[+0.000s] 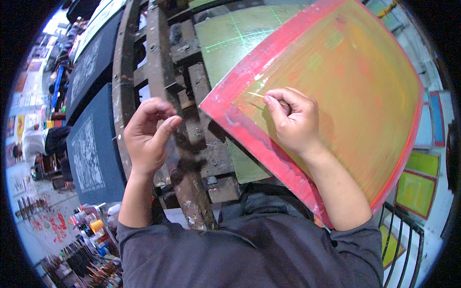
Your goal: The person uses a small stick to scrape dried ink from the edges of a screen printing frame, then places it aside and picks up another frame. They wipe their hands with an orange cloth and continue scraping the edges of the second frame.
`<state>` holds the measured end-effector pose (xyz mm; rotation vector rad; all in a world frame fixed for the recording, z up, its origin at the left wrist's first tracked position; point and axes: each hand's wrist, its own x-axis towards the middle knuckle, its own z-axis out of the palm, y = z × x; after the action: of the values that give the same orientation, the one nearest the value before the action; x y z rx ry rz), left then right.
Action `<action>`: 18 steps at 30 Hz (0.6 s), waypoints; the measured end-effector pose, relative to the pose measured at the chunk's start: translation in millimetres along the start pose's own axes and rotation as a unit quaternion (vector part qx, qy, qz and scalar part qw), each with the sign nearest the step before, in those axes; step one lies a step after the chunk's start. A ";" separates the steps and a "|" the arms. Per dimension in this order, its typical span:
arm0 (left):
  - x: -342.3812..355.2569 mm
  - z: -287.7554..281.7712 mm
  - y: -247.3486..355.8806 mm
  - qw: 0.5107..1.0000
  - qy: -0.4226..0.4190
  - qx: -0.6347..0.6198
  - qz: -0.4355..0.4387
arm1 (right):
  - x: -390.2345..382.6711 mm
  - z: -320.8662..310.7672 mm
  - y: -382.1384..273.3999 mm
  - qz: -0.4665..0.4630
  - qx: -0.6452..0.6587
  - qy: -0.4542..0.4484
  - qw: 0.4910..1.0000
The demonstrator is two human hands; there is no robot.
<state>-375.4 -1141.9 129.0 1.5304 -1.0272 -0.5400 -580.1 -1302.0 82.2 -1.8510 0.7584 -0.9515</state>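
Observation:
A screen-printing frame [336, 72] with a red border and an olive-yellow mesh stands tilted at the right. Over the mesh near its left corner, my right hand [296, 117] pinches a thin pale stick [256, 94], like a toothpick, its tip pointing left. I cannot tell whether the tip touches the mesh. My left hand [150, 132] hovers above the dark metal rails, left of the frame's corner, and apart from it. Its fingers are curled in with the thumb close to them; whatever may be between them is hidden.
A paint-spotted metal rail [165, 72] runs between my hands and the left side. Dark fabric pieces with pale prints [89, 153] lie at the left. Beneath the frame is a greenish board [216, 38] with bright green lines. Bottles [96, 225] stand lower left; a person [36, 146] is farther off.

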 end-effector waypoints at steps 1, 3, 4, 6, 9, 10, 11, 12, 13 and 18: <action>-9.3 -6.3 2.1 0.999 0.026 -0.047 0.010 | -0.6 0.7 0.8 0.000 0.001 -0.002 1.000; -24.0 -20.4 11.6 0.996 0.075 -0.018 0.039 | -2.0 2.7 3.6 0.020 0.015 0.010 1.000; -32.9 -27.3 16.2 0.994 0.106 0.006 0.033 | -2.0 3.4 4.9 0.029 0.021 0.016 0.999; -48.7 -38.8 22.5 0.989 0.139 -0.027 0.040 | -2.1 2.8 6.9 0.023 0.016 0.011 1.000; -71.2 -54.6 33.2 0.983 0.181 -0.004 0.033 | -1.3 0.6 14.1 0.043 0.004 -0.006 0.999; -78.3 -57.9 34.4 0.981 0.191 -0.008 0.030 | -1.4 1.5 14.0 0.038 0.015 -0.003 0.999; -84.5 -60.5 33.0 0.979 0.200 -0.013 0.028 | -1.7 3.0 13.1 0.034 0.026 0.001 0.999; -89.9 -62.4 29.7 0.978 0.207 -0.020 0.026 | -2.5 3.8 14.2 0.031 0.035 0.006 0.999; -93.5 -62.5 28.0 0.982 0.185 -0.024 0.017 | -2.1 2.0 16.9 0.026 0.016 -0.003 1.000; -89.9 -52.0 18.6 0.993 0.115 0.029 -0.016 | -3.6 0.9 17.2 0.034 0.016 -0.010 0.999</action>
<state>-385.2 -1037.5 140.9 1.6222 -0.8484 -0.3491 -583.2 -1305.8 65.3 -1.7933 0.7832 -0.8958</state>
